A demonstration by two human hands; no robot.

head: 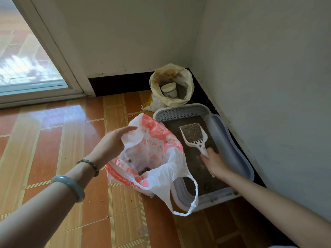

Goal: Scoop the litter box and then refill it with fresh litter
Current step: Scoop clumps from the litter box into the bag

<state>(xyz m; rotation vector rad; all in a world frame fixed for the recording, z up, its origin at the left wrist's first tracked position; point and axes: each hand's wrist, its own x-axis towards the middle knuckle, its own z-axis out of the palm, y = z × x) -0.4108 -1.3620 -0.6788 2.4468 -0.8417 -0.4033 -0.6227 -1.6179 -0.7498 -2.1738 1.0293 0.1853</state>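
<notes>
The litter box (238, 153) sits on the floor (71, 140), pushed along the floor's right edge and close to its far corner, so it is out of the way. The right hand (214, 162) grips the handle of the white scoop (193, 136) and holds it level over the box. The scoop is full of grey litter. Held there, loose bits can drop through its slots back into the box, I think.

The left hand (112, 144) pinches the rim of a white and red plastic bag (157, 158) and lifts it just beside the box's left side. That keeps the bag's mouth wide open and near, so dirty lumps have a short trip. Some dark lumps lie at the bottom of the bag.

In the far corner of the floor stands a yellowish sack (172, 102), its top open, with a white cup (169, 90) inside, likely for fresh litter.

The red writing on the bag is crumpled and I cannot read it. The marks on the cup are too small to read.
</notes>
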